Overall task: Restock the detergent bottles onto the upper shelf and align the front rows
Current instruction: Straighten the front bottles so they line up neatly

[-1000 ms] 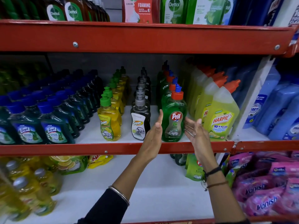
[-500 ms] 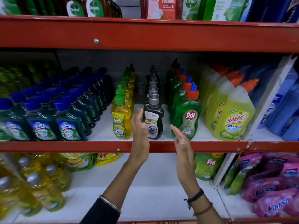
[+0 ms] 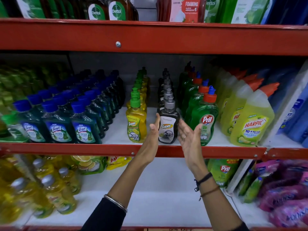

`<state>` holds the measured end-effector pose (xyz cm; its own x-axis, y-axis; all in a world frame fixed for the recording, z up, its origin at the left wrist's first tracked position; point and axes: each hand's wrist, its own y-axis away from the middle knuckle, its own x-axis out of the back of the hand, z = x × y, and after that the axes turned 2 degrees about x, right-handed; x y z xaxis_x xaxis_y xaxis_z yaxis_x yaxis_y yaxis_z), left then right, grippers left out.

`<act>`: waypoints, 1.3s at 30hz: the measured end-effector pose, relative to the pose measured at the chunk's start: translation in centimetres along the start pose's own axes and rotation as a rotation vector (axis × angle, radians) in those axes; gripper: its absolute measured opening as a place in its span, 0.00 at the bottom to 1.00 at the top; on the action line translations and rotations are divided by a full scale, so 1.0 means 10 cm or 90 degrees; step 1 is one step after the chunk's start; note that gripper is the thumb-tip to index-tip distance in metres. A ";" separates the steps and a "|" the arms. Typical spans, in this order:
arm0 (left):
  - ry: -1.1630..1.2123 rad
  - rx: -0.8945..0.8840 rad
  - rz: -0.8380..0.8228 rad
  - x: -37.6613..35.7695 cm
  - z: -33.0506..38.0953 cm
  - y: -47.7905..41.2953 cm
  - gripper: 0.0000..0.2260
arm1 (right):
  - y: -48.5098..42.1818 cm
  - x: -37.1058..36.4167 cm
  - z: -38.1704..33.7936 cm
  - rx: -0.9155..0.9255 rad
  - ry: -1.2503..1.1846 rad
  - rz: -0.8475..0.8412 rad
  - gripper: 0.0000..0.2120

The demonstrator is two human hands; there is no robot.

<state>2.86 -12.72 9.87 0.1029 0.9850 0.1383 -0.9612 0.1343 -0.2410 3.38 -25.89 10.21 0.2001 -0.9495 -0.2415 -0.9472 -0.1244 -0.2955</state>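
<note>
The middle shelf carries rows of detergent bottles. At the front stands a black Super bottle with a grey pump, between a yellow Super bottle and a green Pril bottle. My left hand is raised flat against the black bottle's left side, fingers together and up. My right hand is open, palm toward its right side, just in front of the Pril bottle. Neither hand holds anything.
Blue-capped Lizol bottles fill the left of the shelf, yellow Harpic bottles the right. The red beam of the shelf above hangs overhead with Dettol bottles. Below lie yellow bottles, a Pril pouch and pink Vanish packs.
Both hands have shifted left from either side of the Pril bottle to either side of the black Super bottle. The view has drifted with them.
</note>
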 end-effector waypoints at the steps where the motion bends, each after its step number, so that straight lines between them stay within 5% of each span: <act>1: 0.006 0.002 0.002 -0.01 0.00 0.01 0.49 | 0.00 0.01 -0.01 -0.007 -0.006 -0.004 0.55; 12: 0.005 0.002 0.015 -0.06 0.03 0.07 0.41 | -0.01 0.01 -0.03 -0.008 -0.015 -0.001 0.58; 20: -0.032 0.017 0.036 -0.10 0.09 0.13 0.51 | -0.04 -0.02 -0.04 0.009 -0.012 0.026 0.59; 28: -0.026 0.015 0.052 -0.08 0.06 0.16 0.50 | -0.02 0.01 -0.03 0.017 0.003 0.039 0.58; 31: -0.001 -0.070 0.149 -0.05 0.05 0.23 0.44 | 0.01 0.05 0.03 0.034 -0.007 0.058 0.50; 35: 0.045 -0.182 0.342 0.21 0.04 0.32 0.41 | 0.25 0.02 0.23 0.226 0.075 0.193 0.23; 39: 0.017 -0.062 0.334 0.58 -0.02 0.22 0.52 | 0.34 -0.36 0.35 0.291 0.165 0.111 0.24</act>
<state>1.38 -6.70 9.94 -0.3780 0.9245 -0.0491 -0.8572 -0.3695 -0.3588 0.35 -21.87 6.90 -0.0736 -0.9919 -0.1040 -0.7437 0.1240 -0.6569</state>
